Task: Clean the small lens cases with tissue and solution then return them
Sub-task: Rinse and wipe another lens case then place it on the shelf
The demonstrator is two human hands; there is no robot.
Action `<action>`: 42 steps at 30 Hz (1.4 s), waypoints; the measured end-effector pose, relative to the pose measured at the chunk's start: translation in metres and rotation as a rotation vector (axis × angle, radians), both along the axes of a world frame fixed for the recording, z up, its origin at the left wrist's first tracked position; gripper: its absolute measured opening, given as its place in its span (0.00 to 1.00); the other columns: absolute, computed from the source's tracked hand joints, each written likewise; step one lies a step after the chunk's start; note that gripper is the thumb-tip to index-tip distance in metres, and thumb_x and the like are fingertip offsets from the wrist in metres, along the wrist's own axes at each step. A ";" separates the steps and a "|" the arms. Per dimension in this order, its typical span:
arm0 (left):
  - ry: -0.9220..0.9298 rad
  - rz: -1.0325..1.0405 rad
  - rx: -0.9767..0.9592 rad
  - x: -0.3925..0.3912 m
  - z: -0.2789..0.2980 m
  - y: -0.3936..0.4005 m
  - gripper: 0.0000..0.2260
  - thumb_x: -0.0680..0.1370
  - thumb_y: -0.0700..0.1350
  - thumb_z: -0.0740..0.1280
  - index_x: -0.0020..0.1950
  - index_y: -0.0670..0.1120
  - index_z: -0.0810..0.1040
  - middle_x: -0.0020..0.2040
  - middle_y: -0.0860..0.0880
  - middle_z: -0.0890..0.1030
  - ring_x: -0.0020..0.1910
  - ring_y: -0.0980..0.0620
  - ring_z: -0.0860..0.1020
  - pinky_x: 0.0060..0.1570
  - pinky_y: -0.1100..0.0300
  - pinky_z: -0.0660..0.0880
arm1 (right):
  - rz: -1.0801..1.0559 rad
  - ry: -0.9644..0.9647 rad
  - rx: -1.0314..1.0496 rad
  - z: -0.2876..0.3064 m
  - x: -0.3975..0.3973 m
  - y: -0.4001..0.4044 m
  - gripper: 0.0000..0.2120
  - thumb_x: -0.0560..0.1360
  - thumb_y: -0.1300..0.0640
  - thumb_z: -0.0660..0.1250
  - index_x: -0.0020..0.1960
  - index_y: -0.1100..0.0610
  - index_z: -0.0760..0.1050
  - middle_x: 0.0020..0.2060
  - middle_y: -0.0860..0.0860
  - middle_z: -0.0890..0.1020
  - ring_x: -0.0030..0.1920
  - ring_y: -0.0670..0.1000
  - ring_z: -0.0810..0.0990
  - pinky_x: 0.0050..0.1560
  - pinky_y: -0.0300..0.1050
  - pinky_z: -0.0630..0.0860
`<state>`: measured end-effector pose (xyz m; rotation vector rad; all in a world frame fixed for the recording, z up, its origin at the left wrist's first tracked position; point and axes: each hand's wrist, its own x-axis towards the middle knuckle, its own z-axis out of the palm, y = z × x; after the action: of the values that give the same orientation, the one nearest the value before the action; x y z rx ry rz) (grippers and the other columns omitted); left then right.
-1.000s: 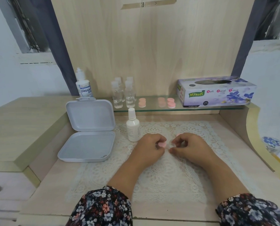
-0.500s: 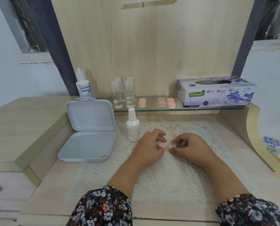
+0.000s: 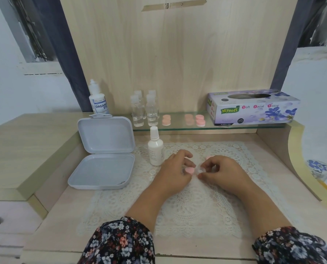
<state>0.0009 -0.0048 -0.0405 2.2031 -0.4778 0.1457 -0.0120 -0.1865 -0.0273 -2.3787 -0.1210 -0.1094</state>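
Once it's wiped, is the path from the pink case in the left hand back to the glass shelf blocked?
Nothing visible blocks it. The pink case has open mat up to the glass shelf; the white bottle stands off to the left.

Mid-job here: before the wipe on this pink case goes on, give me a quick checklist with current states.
1. Case held: ok. The left hand pinches the pink lens case over the lace mat.
2. Tissue ready: ok. The right hand pinches a small white tissue piece right beside the case.
3. Tissue wet with solution: cannot tell.
4. Solution within reach: ok. The white bottle stands upright, capped, just left of the left hand.
5. Return spot free: ok. The glass shelf has bare space between the other pink cases.
6. Spare tissues: ok. The tissue box sits on the shelf's right end.
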 end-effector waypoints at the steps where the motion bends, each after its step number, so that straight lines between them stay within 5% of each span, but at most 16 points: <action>1: 0.002 -0.007 -0.002 0.000 0.000 0.000 0.18 0.75 0.41 0.66 0.61 0.56 0.68 0.54 0.58 0.79 0.60 0.59 0.72 0.57 0.59 0.72 | 0.000 0.000 0.003 0.000 0.000 0.000 0.10 0.66 0.48 0.77 0.45 0.46 0.79 0.38 0.43 0.80 0.39 0.42 0.76 0.37 0.37 0.68; 5: -0.015 0.022 0.020 0.000 0.000 -0.001 0.25 0.72 0.49 0.73 0.65 0.56 0.67 0.57 0.56 0.74 0.58 0.59 0.69 0.51 0.69 0.67 | 0.000 0.000 0.005 0.001 -0.001 0.000 0.11 0.65 0.47 0.77 0.45 0.46 0.80 0.38 0.43 0.80 0.39 0.42 0.77 0.37 0.36 0.68; 8: -0.010 0.044 0.003 0.003 0.000 -0.001 0.23 0.72 0.47 0.73 0.62 0.55 0.67 0.50 0.54 0.75 0.54 0.57 0.70 0.48 0.67 0.66 | -0.002 -0.001 -0.004 0.001 -0.001 0.000 0.11 0.65 0.47 0.77 0.45 0.46 0.80 0.38 0.43 0.80 0.39 0.42 0.76 0.37 0.36 0.68; 13: -0.006 0.008 0.012 0.003 -0.004 0.000 0.21 0.75 0.42 0.67 0.63 0.58 0.65 0.51 0.60 0.78 0.59 0.57 0.71 0.58 0.58 0.69 | 0.000 0.007 0.000 0.002 -0.001 0.001 0.10 0.66 0.49 0.77 0.45 0.46 0.79 0.39 0.43 0.80 0.40 0.42 0.76 0.38 0.37 0.68; 18: 0.004 0.034 0.018 0.002 -0.001 -0.001 0.26 0.72 0.49 0.73 0.66 0.58 0.65 0.56 0.56 0.74 0.57 0.59 0.69 0.50 0.69 0.65 | -0.001 0.007 0.013 0.003 -0.002 0.001 0.11 0.65 0.49 0.77 0.45 0.46 0.79 0.39 0.43 0.80 0.39 0.42 0.76 0.37 0.36 0.67; 29: 0.052 0.053 -0.039 0.005 -0.002 0.001 0.21 0.72 0.44 0.72 0.56 0.61 0.66 0.49 0.57 0.78 0.55 0.56 0.73 0.59 0.55 0.71 | -0.011 0.022 0.018 0.002 -0.002 0.001 0.11 0.65 0.48 0.78 0.44 0.45 0.79 0.39 0.43 0.80 0.40 0.42 0.76 0.38 0.37 0.68; 37: 0.007 0.061 -0.022 0.004 0.000 0.002 0.15 0.73 0.44 0.72 0.52 0.58 0.69 0.50 0.55 0.76 0.53 0.58 0.72 0.54 0.60 0.70 | 0.000 0.016 0.055 -0.001 0.000 -0.003 0.09 0.66 0.49 0.76 0.45 0.43 0.80 0.40 0.43 0.80 0.39 0.43 0.77 0.40 0.39 0.72; 42: 0.001 0.076 -0.008 0.003 0.000 0.003 0.11 0.74 0.45 0.72 0.50 0.56 0.73 0.52 0.53 0.74 0.53 0.57 0.72 0.56 0.62 0.70 | -0.183 -0.110 0.210 -0.009 0.009 -0.014 0.03 0.73 0.52 0.70 0.47 0.47 0.80 0.39 0.43 0.78 0.39 0.47 0.77 0.42 0.48 0.77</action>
<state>0.0043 -0.0020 -0.0406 2.2142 -0.3924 0.1865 -0.0028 -0.2008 -0.0365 -2.1697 0.0550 -0.3244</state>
